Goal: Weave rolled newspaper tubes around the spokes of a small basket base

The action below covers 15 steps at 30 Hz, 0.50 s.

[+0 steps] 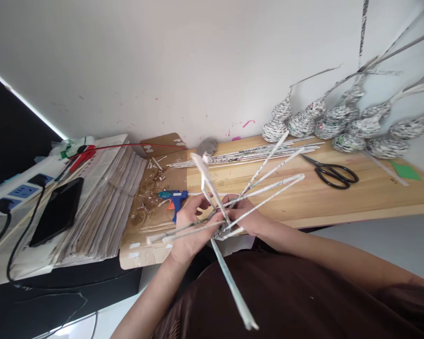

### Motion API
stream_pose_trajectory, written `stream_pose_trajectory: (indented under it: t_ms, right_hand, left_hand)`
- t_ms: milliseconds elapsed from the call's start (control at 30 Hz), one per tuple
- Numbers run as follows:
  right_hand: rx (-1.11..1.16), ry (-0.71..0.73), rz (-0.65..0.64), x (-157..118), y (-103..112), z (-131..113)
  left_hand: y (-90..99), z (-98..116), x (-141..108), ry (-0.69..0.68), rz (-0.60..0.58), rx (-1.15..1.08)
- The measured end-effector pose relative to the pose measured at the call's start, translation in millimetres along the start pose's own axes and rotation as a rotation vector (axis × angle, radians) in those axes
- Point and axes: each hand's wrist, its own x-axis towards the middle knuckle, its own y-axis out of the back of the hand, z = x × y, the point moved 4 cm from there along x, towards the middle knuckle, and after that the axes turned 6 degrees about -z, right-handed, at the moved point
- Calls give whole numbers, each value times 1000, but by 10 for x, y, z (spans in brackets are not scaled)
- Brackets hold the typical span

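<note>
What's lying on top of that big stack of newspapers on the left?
A black phone and a white power strip lie there. Whatever print they cover can't be seen.

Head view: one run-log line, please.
left hand: on woven paper piece | right hand: same piece | scissors: on table, closed | glue gun: beside left hand
</note>
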Motion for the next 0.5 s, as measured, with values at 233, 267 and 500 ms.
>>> stream_pose_trajectory:
  t_ms: [233,267,500]
  right_hand:
    - [-87,1,-50,-52,-21,-100]
    - [-94,0,-51,-54,-17,-103]
    - [-115,33,-28,-23,23,-26]
  left_hand:
    - [56,241,-22,-66,80,-101]
    - [71,273,-21,-81,92,-130]
    - [10,112,-39,-59,110,-86]
